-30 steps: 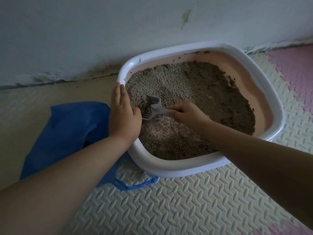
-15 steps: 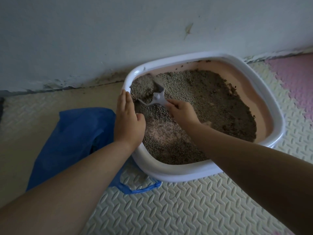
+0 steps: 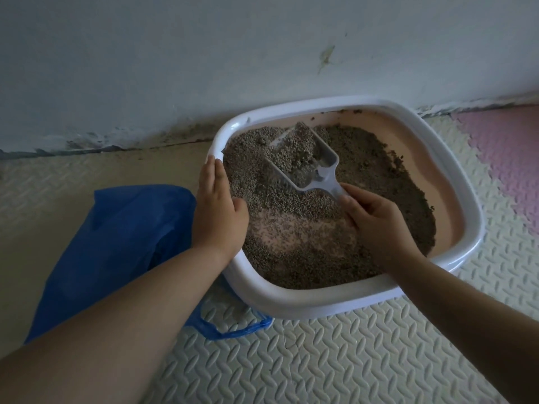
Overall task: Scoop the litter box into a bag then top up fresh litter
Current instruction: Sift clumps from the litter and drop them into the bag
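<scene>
Dim, bluish, even light. The white-rimmed plastic litter box [image 3: 320, 301] looks sharp. Wide-angle distortion bows the foot of the pale painted wall [image 3: 175, 68].

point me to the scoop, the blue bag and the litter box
scoop [image 3: 328, 173], head view, on its bowl's rear wall.
blue bag [image 3: 116, 243], head view, on its crumpled side.
litter box [image 3: 306, 303], head view, on its white near rim.

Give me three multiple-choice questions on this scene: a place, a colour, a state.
1. Where is the blue bag relative to the litter box? A inside it; B on the floor, to its left; C on a shelf.
2. What colour is the box's rim? A green; B black; C white.
3. The scoop is: A loaded with litter; B empty; C lying loose.
Answers: B, it lies beside the left hand; C, the rim shows white; A, granules fill it while the right hand grips its handle.
</scene>
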`<state>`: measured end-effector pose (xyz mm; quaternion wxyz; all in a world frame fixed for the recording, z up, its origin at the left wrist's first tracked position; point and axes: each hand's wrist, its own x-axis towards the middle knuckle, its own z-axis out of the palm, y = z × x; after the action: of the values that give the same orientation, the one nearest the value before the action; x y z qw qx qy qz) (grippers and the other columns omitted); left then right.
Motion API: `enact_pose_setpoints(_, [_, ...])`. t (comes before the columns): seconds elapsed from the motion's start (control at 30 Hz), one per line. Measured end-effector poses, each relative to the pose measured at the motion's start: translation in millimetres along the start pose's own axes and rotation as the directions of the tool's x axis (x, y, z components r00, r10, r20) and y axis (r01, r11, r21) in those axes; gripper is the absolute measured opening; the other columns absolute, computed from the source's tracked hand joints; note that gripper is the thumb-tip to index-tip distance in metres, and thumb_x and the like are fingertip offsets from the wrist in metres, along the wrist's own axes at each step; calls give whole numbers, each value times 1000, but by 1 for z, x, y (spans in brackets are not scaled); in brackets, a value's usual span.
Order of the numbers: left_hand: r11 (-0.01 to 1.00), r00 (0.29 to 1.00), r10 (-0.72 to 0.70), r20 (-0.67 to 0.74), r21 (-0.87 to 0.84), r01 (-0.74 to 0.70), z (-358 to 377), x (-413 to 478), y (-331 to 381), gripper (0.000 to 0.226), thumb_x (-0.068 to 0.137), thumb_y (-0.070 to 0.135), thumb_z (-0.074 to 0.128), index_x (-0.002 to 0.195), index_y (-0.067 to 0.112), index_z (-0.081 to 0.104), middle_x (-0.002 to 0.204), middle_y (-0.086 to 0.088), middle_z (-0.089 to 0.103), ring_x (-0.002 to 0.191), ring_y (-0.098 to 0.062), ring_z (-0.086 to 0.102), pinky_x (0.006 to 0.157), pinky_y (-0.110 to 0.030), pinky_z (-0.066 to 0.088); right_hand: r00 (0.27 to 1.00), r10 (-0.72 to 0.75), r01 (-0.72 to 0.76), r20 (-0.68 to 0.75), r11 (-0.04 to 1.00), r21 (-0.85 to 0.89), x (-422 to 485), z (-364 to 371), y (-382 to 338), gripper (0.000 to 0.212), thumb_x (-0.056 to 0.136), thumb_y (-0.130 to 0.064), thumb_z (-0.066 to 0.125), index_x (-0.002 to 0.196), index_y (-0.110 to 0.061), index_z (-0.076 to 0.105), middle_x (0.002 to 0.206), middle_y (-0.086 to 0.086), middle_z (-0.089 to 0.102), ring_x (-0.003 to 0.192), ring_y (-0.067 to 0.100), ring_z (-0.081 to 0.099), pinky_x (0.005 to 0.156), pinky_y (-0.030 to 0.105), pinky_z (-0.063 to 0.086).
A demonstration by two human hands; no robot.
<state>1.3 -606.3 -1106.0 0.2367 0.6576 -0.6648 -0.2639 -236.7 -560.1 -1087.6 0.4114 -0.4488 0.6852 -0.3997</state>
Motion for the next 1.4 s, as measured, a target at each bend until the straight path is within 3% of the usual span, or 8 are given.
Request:
enact_pose_setpoints(0.13, [1000,1000,-1,0,-4,1,0,0,1,67,98,15,37,154,17,0,160,9,-11,147,-12,-1,117,-29,18,999,-25,25,-30,1000,-9,-7,-9,6,35,89,-35,59,122,-24,65,57,-3,48,48,7,35,46,20,29])
enact_pose_setpoints(0.27, [1000,1000,-10,-3,-7,10,0,-1,2,67,98,16,37,154,17,0,160,8,-11,147,-12,-1,114,-26,17,996,-25,26,-81,1000,9,-7,-12,5,32,92,-32,58,122,-24,64,51,-10,49,44,3,36,44,15,32])
enact_pose_setpoints(0.43, [1000,1000,-1,-3,0,1,0,-1,1,66,98,14,36,154,16,0,160,7,-11,147,-9,-4,109,-17,7,995,-48,43,-85,997,-63,-4,-20,4,30,93,-32,57,122,-26,65,56,-6,50,44,4,35,44,15,30])
enact_pose_setpoints(0.77, [1000,1000,8,-15,11,-8,0,0,2,67,98,13,38,153,14,1,161,5,-10,147,-11,-2,111,-20,11,990,-40,31,-135,997,-64,-4,-29,1,32,93,-35,57,122,-25,64,48,-15,50,43,-1,39,45,8,32])
enact_pose_setpoints(0.97, [1000,1000,12,-10,9,-12,0,0,1,67,97,12,38,153,13,1,161,6,-10,147,-12,-3,113,-22,12,998,-32,25,-61,993,-119,-4,-25,-3,21,95,-33,56,113,-32,67,51,-11,50,44,3,35,44,13,30])
enact_pose_setpoints(1.1, [1000,1000,13,-5,4,-13,0,0,1,66,98,13,38,153,13,1,160,6,-10,147,-12,-3,118,-29,14,994,62,-52,91,993,-110,1,-7,-13,19,97,-23,51,100,-36,64,53,-9,52,43,6,37,42,16,31])
enact_pose_setpoints(1.27, [1000,1000,12,-10,6,-12,1,-1,1,66,98,13,38,153,13,0,160,6,-11,147,-12,-4,115,-23,11,959,202,-182,198,976,-118,20,38,-25,23,98,-15,40,85,-8,58,53,-4,42,43,9,32,40,21,27])
enact_pose_setpoints(1.4, [1000,1000,14,-17,-9,-14,1,0,1,67,97,11,38,154,11,3,161,3,-8,147,-13,-2,117,-26,14,958,231,-212,169,970,-122,43,74,-32,22,99,-14,36,90,-9,55,64,1,45,50,12,35,45,25,29])
